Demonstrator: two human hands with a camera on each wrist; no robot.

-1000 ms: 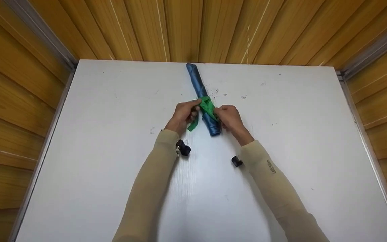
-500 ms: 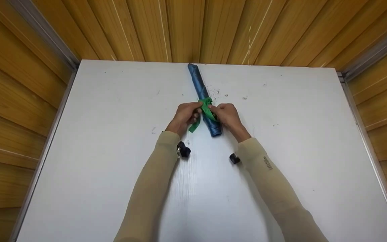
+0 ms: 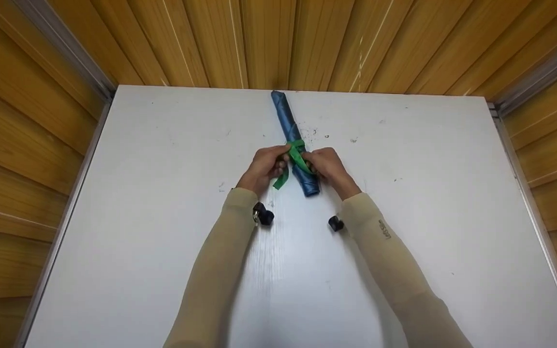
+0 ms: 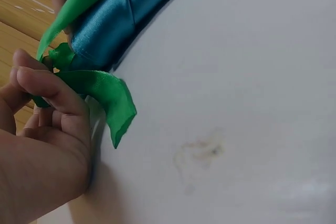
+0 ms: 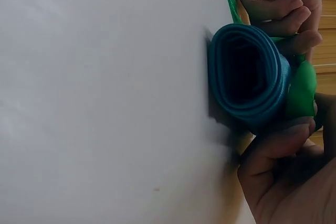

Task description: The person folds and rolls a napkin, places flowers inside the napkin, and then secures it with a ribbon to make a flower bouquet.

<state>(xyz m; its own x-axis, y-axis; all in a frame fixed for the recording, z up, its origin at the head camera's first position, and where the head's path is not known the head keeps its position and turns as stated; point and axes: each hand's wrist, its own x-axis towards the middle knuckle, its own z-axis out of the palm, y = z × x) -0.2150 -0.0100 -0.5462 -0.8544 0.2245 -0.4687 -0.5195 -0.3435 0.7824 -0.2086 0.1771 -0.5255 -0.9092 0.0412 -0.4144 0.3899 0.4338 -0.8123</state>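
Observation:
A rolled-up blue satin cloth (image 3: 285, 116) lies slanted on the white table, its near end hollow in the right wrist view. Green ribbon (image 3: 298, 155) goes around the roll below its middle. My left hand (image 3: 265, 166) pinches the ribbon between thumb and index finger at the roll's left side. A loose ribbon tail (image 4: 118, 103) hangs below that pinch. At the roll's right side, my right hand (image 3: 328, 166) holds another stretch of the ribbon (image 5: 302, 90) with curled fingers. Its fingertips are partly hidden in the head view.
The white table (image 3: 162, 217) has several small dark marks and scuffs. A wood-look panel wall (image 3: 201, 43) stands right behind its far edge, close to the roll's far end. Similar panels (image 3: 12, 193) flank both sides. Small black cameras (image 3: 264, 215) sit at the wrists.
My right hand has moved slightly up and left over the roll, and the green ribbon between the hands looks narrower and tighter. The left hand stays nearly in place.

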